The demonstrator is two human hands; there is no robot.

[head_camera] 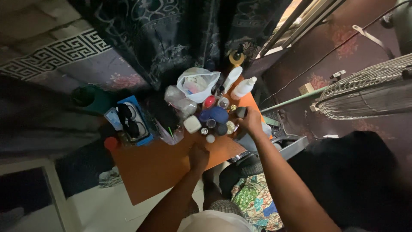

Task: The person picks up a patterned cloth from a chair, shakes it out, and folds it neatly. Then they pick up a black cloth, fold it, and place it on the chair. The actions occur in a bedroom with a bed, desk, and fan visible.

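Two hands: left (198, 156) fisted on orange table (154, 172), right (250, 121) grasping dark jar (241, 112); two white bottles (238, 83).

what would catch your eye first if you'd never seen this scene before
The orange table stands out, its far end crowded with small jars and bottles. The right hand grips a dark round object at the cluster's right edge, while the left hand rests on bare tabletop. A wire fan guard fills the right side.

left hand (198, 155): fist-like, knuckles down, arm extended | right hand (250, 121): reaching forward, grip closed
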